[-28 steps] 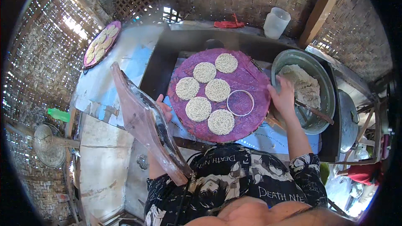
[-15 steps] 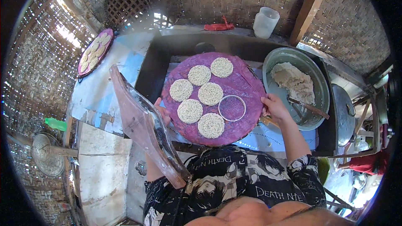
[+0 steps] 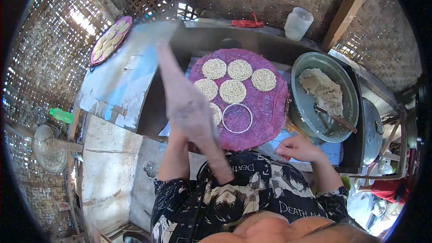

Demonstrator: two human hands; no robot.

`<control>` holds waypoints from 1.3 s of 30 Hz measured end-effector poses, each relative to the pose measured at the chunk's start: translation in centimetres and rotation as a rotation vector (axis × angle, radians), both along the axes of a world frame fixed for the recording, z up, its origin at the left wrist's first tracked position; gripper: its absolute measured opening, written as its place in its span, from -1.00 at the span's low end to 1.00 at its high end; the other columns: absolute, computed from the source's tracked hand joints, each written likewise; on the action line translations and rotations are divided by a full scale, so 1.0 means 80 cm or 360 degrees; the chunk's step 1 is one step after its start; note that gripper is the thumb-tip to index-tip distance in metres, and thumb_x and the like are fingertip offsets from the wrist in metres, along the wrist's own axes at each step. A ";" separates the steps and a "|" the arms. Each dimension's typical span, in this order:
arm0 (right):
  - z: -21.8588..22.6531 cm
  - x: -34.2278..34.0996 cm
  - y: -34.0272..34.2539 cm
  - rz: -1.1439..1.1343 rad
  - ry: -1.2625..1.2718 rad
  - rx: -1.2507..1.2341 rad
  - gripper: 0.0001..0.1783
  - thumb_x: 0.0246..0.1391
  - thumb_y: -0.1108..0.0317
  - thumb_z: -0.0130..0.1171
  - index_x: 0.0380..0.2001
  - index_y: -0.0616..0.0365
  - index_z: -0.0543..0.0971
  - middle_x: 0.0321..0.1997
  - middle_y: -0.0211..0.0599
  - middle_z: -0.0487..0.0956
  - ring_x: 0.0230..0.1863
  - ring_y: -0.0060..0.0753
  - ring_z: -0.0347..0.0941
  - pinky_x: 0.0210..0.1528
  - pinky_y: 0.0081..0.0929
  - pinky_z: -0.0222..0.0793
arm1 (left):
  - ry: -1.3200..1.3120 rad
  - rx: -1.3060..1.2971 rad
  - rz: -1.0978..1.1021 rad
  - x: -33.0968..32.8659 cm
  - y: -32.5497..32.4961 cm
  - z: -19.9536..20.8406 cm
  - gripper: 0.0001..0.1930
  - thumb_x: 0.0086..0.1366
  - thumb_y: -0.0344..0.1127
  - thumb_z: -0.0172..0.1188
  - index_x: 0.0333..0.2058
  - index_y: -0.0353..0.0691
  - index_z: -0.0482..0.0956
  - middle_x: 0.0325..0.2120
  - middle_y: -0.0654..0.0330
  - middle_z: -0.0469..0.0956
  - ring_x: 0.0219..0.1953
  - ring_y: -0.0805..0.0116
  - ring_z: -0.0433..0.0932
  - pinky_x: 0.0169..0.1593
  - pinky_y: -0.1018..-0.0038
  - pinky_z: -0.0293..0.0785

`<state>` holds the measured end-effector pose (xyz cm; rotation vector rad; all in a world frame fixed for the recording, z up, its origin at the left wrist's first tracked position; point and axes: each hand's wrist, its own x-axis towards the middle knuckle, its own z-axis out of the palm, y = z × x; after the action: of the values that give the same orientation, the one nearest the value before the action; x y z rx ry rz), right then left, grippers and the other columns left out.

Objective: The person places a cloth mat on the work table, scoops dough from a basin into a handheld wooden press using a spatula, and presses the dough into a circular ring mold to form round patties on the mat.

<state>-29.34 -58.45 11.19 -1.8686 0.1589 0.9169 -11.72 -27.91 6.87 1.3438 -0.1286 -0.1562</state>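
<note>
A round tray [image 3: 265, 121] covered in purple lies in front of me, bearing several pale discs of squiggly strands [image 3: 232, 91]. A thin white ring [image 3: 237, 118] rests on its near part. My right hand [image 3: 299, 148] is off the tray, just beyond its near right edge, with the fingers curled in and nothing seen in them. On the left, a long, pinkish-brown piece [image 3: 189, 108], wide in the middle and blurred, crosses in front of the tray's left side. It hides the fingers of my left hand [image 3: 178, 136], so their grip does not show.
Right of the tray stands a green-grey basin [image 3: 299, 103] with pale dough [image 3: 321, 90] and a wooden-handled tool [image 3: 335, 119]. A lidded pot [image 3: 371, 130] is beyond it. A second tray of discs [image 3: 111, 40] leans far left. A white container [image 3: 298, 24] stands behind.
The tray has turned clockwise, carrying the discs round. My right hand has let go of its rim and drawn back toward me. The long piece has shifted right, across the tray's left side.
</note>
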 end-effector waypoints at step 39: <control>0.019 0.081 0.054 -0.0393 -0.0530 -0.0135 -0.40 0.08 -0.14 -0.20 -0.61 0.21 0.46 -0.74 -0.33 0.42 -0.78 -0.51 0.33 -0.75 -0.56 0.23 | 0.0340 -0.1549 -0.0486 0.078 -0.085 0.065 -0.51 0.19 0.21 -0.21 -0.39 -0.10 0.45 -0.87 0.43 0.07 -0.81 0.54 0.10 -0.58 0.50 0.22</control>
<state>-22.89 -54.13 12.68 -1.9981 0.2208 0.4294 -5.50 -34.73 12.03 0.3268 -0.1955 -0.4299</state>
